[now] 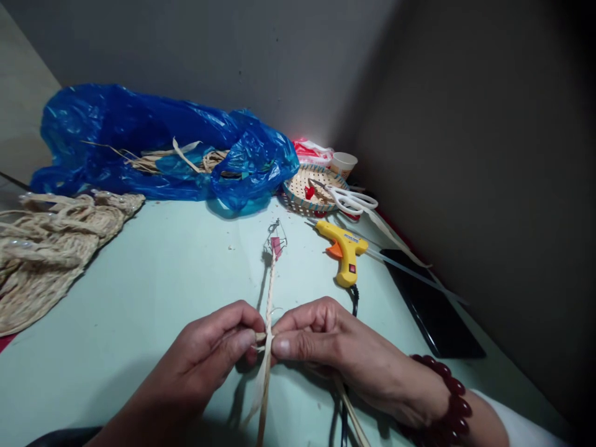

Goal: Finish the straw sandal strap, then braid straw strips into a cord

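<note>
My left hand (218, 351) and my right hand (321, 344) meet near the table's front edge, both pinching a thin braided straw cord (269, 292). The cord runs away from me to a small metal binder clip (276, 239) lying on the pale green table (162, 273). Loose straw strips (263, 391) hang down from the pinch point below my fingers. A dark red bead bracelet (447, 397) circles my right wrist.
A yellow glue gun (343, 251) lies right of the clip, its cord running toward me. A small woven basket (313, 189) with white scissors (351, 200) stands behind it. A blue plastic bag (153, 149) with straw, a woven straw piece (51, 248), a black phone (433, 307).
</note>
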Demonstrator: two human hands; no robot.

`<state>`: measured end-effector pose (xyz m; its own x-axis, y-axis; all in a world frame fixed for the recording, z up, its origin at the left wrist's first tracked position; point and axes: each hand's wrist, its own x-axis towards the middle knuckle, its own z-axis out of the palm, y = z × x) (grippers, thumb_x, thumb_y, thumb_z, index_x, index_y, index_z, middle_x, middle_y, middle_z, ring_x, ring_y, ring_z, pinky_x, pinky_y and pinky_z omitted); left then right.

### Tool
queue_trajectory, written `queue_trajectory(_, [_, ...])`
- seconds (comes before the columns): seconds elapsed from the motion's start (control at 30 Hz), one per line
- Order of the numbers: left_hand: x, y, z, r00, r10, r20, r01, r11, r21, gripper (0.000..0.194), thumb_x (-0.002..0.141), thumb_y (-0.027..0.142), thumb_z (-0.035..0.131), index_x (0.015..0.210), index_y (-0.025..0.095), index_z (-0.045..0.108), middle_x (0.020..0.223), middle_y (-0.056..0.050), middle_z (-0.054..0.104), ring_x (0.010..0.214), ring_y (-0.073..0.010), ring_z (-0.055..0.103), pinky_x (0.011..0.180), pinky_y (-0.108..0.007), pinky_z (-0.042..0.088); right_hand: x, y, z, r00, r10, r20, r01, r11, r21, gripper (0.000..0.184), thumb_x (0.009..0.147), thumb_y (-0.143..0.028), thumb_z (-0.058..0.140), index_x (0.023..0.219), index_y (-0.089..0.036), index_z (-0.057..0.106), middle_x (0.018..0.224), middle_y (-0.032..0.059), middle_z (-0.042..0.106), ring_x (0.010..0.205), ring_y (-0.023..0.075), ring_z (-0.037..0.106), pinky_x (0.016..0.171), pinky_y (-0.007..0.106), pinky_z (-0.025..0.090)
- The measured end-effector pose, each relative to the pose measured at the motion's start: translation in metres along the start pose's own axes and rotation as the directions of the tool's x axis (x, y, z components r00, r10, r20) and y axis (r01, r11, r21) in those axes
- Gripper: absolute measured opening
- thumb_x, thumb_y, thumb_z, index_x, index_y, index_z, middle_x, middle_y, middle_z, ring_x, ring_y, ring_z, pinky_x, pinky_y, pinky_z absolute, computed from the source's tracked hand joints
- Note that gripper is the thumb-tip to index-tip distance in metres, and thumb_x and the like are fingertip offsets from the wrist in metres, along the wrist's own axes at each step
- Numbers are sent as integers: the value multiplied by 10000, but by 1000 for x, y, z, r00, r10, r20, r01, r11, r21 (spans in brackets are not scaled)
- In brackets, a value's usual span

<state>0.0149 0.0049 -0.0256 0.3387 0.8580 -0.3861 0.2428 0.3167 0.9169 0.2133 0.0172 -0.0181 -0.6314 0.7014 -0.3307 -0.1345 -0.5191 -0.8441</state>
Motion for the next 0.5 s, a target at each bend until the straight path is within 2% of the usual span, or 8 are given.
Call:
queue_trajectory(0.13, [-3, -1, 9, 1000, -26, 2, 26, 999, -33, 310, 853, 500, 517, 746, 210, 552, 563, 83, 403, 503, -89, 272, 451, -191, 239, -3, 4, 8, 997, -25, -75, 21, 999, -42, 207, 857, -297, 656, 775, -108, 677, 607, -39, 491, 546, 52, 358, 540, 166, 312])
queue_trajectory(0.2, [-5, -4, 15, 999, -49, -2, 49, 999, -21, 328, 862, 501, 497, 724, 208, 550, 556, 76, 411, 525, -100, 319, 491, -199, 278, -6, 5, 14, 985, -84, -149, 58, 983, -173, 248, 892, -335, 600, 769, -123, 634, 665, -20, 522, 607, 72, 404, 581, 182, 341])
queue_trajectory(0.27, [-7, -7, 18, 998, -55, 0, 55, 998, -8, 342, 869, 510, 480, 717, 212, 546, 555, 75, 391, 540, -111, 334, 511, -209, 294, -8, 6, 19, 967, -172, -186, 84, 912, -402, 281, 935, -353, 527, 764, -143, 604, 684, -17, 530, 643, 87, 431, 598, 195, 349])
queue_trajectory(0.33, [-8, -9, 20, 999, -39, 3, 39, 999, -4, 360, 870, 529, 471, 702, 217, 529, 560, 74, 388, 541, -114, 322, 510, -214, 287, -11, 6, 21, 949, -258, -182, 100, 792, -602, 301, 963, -346, 478, 743, -161, 567, 641, -38, 491, 619, 82, 428, 586, 196, 338])
queue_trajectory(0.4, [-9, -10, 20, 999, -32, -4, 32, 999, -11, 383, 869, 548, 464, 676, 220, 507, 557, 67, 401, 543, -119, 318, 512, -222, 285, -13, 6, 21, 935, -320, -154, 124, 702, -701, 307, 977, -329, 450, 728, -172, 531, 602, -54, 447, 579, 73, 412, 564, 194, 324])
queue_trajectory(0.5, [-9, -8, 20, 997, -67, -39, 67, 998, -14, 405, 866, 561, 461, 657, 219, 516, 535, 58, 388, 540, -128, 325, 508, -239, 270, -13, 6, 20, 931, -340, -129, 139, 662, -737, 297, 987, -313, 425, 738, -177, 516, 599, -60, 432, 553, 66, 395, 538, 190, 311])
